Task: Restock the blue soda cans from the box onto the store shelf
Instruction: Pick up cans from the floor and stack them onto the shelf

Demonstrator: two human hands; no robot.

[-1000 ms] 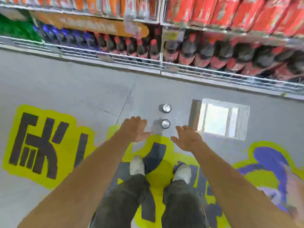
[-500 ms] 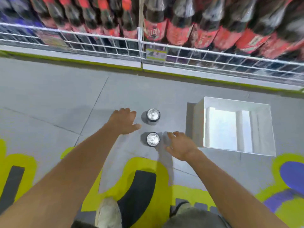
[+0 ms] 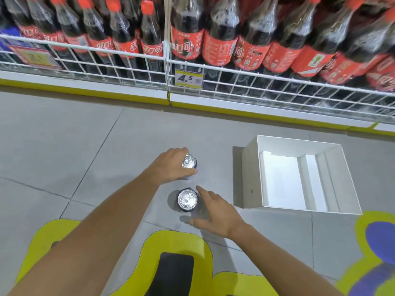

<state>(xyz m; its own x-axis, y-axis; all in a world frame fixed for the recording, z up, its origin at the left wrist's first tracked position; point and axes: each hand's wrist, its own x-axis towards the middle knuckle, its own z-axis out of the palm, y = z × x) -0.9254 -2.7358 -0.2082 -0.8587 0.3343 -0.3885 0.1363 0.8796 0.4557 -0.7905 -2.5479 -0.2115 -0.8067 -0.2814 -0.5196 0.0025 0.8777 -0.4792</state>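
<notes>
Far can's (image 3: 189, 161) blue side mostly behind left hand (image 3: 171, 167); bottle tops (image 3: 220, 9) cropped, perhaps blurred.

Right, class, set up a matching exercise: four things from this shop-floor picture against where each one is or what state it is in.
Things:
1. far can
2. near can
3. white box
4. price tag

States:
a. on the shelf's wire rail
b. empty, on the floor
c. wrapped by the left hand
d. upright, right hand beside it

Pairs: 1-c, 2-d, 3-b, 4-a
</notes>
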